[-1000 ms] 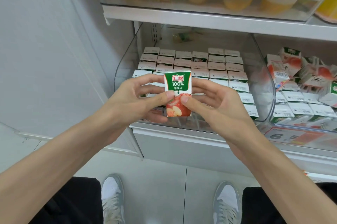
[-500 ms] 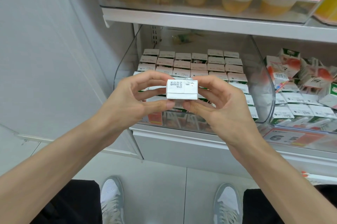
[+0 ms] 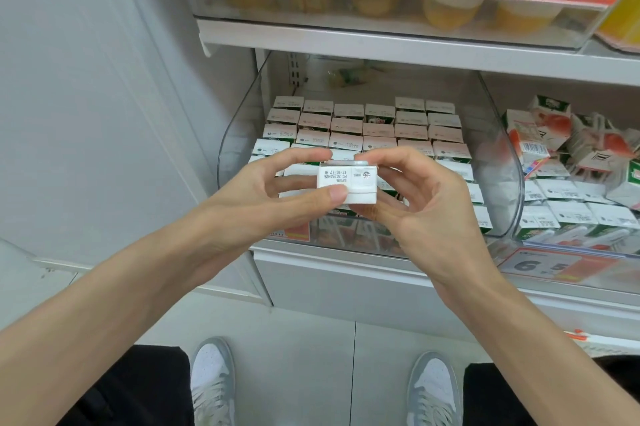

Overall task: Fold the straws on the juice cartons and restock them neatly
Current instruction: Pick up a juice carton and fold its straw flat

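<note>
I hold one small juice carton (image 3: 353,183) in front of the shelf, tipped so its white top with the printed date faces me. My left hand (image 3: 277,197) grips its left side, thumb on the near face and fingers behind. My right hand (image 3: 422,203) grips the right side, its index finger curled over the far top edge where the wrapped straw (image 3: 346,161) lies. Behind the carton, a clear bin (image 3: 239,134) holds tidy rows of the same cartons (image 3: 377,127), tops up.
To the right, another clear bin (image 3: 568,245) holds cartons (image 3: 554,145), some lying jumbled at the back. The shelf above (image 3: 381,44) carries jelly cups behind orange price tags. A white wall panel bounds the left. My shoes stand on the tiled floor below.
The carton went from upright, with its apple front facing me, to tipped with its white top toward me. Both hands kept hold, and my right index finger has curled over the top edge.
</note>
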Demonstrator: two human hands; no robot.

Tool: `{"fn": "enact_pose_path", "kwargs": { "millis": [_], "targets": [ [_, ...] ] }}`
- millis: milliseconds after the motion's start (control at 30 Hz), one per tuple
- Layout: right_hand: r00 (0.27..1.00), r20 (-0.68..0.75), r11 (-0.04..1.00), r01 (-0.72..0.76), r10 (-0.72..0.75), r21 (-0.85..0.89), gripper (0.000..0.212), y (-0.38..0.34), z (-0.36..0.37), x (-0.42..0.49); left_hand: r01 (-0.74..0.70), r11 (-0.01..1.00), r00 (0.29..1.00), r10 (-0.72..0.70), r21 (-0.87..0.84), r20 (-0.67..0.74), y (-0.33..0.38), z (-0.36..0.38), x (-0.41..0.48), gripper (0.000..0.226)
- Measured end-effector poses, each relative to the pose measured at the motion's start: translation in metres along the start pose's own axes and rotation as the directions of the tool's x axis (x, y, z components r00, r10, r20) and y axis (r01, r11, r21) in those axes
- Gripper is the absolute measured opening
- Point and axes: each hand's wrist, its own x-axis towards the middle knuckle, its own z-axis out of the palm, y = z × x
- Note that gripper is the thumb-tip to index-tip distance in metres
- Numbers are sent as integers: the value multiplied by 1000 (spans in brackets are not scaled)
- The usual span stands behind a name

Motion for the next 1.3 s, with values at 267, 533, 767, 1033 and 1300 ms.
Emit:
{"fn": "enact_pose_path", "kwargs": {
  "millis": [267,533,767,1033,1300],
  "targets": [
    [994,-34,995,-103,103,-10,38,-8,1,0,-163,979,986,164,125,3,-1,0,2,62],
    [961,-109,967,-253,253,9,37,-13,1,1,-284,859,953,302,425,27,-11,1,6,92],
    [942,-127,951,-308,311,37,26,-16,0,4,-289,888,948,318,358,-21,-20,4,12,54],
    [946,-107,951,-310,306,-18,29,-17,-3,6,-264,912,955,292,313,-45,-21,4,13,57],
    [923,20,922,-386,385,33,29,-17,-2,4,-346,898,919,383,271,-95,-13,9,9,74]
  ]
}}
